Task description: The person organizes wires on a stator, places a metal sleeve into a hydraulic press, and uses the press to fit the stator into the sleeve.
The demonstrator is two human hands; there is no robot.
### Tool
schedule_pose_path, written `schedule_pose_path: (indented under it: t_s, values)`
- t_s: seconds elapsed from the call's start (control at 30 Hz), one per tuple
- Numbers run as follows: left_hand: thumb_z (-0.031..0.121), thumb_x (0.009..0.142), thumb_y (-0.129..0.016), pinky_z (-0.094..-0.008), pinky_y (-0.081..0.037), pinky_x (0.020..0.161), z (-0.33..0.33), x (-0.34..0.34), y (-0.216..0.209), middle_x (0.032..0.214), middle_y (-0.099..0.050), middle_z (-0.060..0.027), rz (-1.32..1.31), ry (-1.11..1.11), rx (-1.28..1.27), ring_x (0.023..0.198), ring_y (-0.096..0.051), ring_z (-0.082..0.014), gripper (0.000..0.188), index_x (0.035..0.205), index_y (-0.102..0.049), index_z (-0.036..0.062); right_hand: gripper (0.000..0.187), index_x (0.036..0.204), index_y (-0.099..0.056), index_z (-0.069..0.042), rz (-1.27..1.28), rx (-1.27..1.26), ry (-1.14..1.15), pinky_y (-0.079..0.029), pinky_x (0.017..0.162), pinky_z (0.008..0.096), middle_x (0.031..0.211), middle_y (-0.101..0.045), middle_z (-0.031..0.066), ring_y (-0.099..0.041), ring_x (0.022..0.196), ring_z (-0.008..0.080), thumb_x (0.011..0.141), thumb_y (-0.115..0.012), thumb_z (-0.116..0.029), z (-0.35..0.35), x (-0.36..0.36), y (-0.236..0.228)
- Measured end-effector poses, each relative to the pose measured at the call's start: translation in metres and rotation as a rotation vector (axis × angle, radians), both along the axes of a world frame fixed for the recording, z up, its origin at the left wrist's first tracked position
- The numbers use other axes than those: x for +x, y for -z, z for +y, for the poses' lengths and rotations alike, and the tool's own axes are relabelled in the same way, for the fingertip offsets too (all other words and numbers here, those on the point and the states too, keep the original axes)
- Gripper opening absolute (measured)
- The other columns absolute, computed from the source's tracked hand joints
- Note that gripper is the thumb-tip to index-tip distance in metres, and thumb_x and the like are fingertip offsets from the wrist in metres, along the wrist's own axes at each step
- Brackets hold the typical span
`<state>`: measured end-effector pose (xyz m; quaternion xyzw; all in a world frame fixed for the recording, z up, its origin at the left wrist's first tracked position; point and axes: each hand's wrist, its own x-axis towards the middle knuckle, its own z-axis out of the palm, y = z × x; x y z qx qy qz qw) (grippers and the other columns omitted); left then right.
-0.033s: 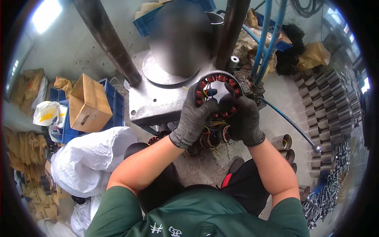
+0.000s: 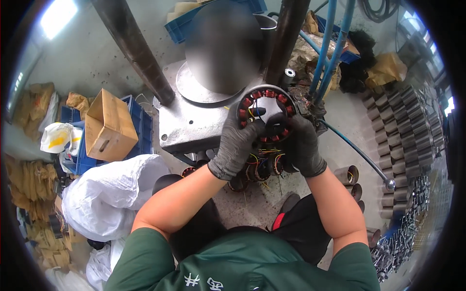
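Both my hands wear dark grey gloves and hold up a ring-shaped motor stator (image 2: 269,94) with a metal outer rim and red-wound coils around its inside. My left hand (image 2: 238,145) grips the ring at its lower left, thumb reaching into the opening near thin yellow and blue wires. My right hand (image 2: 307,150) is closed around its right side; some of its fingers are hidden behind the ring. Behind the stator is a grey metal press table (image 2: 189,133). Below my hands, several more wound stators (image 2: 262,167) with coloured wires are partly covered by my gloves.
A dark pillar (image 2: 133,51) rises from the table's left, near a round plate (image 2: 187,89). A cardboard box (image 2: 111,128) rests on blue crates, with a white sack (image 2: 111,199) closer. Stacked metal cylinders (image 2: 393,140) and a ball-ended lever (image 2: 359,157) lie right.
My right thumb and fingers have drawn back from the ring's upper right and opening, so more coils show. The stator has shifted slightly, still between both hands.
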<state>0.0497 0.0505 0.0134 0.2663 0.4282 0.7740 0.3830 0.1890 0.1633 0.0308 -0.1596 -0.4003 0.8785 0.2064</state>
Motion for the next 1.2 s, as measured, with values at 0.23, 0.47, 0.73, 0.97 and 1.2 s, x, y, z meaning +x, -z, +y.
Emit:
schedule_pose_path:
  t_s: [0.23,0.47,0.73,0.97,1.2]
  values:
    - [-0.008,0.085,-0.058,-0.0286,-0.057,0.078,0.000,-0.032,-0.007,0.110,-0.067,-0.0094,0.002,-0.150,-0.055,0.087,-0.065,-0.0152,0.049,0.132,-0.050,-0.0002,0.072,0.137,-0.061,-0.007,-0.647,1.153,0.353,-0.054,0.098,0.0405,0.129,-0.064,0.0165,-0.065,0.116,0.0305,0.083,-0.080,-0.051,0.093,-0.031,0.056]
    - [-0.005,0.085,-0.062,-0.0292,-0.055,0.075,-0.004,-0.057,-0.003,0.106,-0.063,-0.0090,0.057,-0.219,-0.121,0.088,-0.062,-0.0154,0.052,0.135,-0.049,0.0005,0.039,0.116,-0.074,-0.009,-0.919,1.382,0.472,-0.056,0.089,0.0446,0.104,-0.074,0.0202,-0.072,0.098,0.0356,0.084,-0.076,-0.031,0.137,-0.033,0.100]
    - [-0.007,0.080,-0.060,-0.0337,-0.061,0.082,-0.020,-0.058,-0.026,0.112,-0.068,-0.0120,-0.028,-0.236,-0.136,0.094,-0.071,-0.0215,0.050,0.129,-0.054,-0.0011,0.041,0.129,-0.066,-0.008,-0.954,1.292,0.135,-0.056,0.072,0.0366,0.086,-0.069,0.0111,-0.067,0.078,0.0205,0.089,-0.059,-0.007,0.128,-0.011,0.073]
    - [-0.008,0.079,-0.058,-0.0378,-0.064,0.083,-0.023,-0.063,-0.024,0.116,-0.066,-0.0148,-0.026,-0.146,-0.212,0.099,-0.073,-0.0274,0.053,0.131,-0.051,-0.0028,0.036,0.121,-0.069,0.004,-0.616,0.636,-0.032,-0.051,0.074,0.0274,0.091,-0.064,0.0026,-0.059,0.079,0.0094,0.087,-0.058,-0.005,0.078,0.010,0.021]
    - [-0.002,0.078,-0.058,-0.0403,-0.063,0.084,-0.026,-0.060,-0.022,0.116,-0.064,-0.0136,-0.204,-0.004,-0.237,0.098,-0.069,-0.0253,0.058,0.135,-0.049,-0.0017,0.032,0.116,-0.064,0.000,-0.231,0.753,0.427,-0.052,0.075,0.0264,0.094,-0.065,0.0030,-0.063,0.082,0.0102,0.088,-0.076,-0.006,0.007,0.020,-0.005]
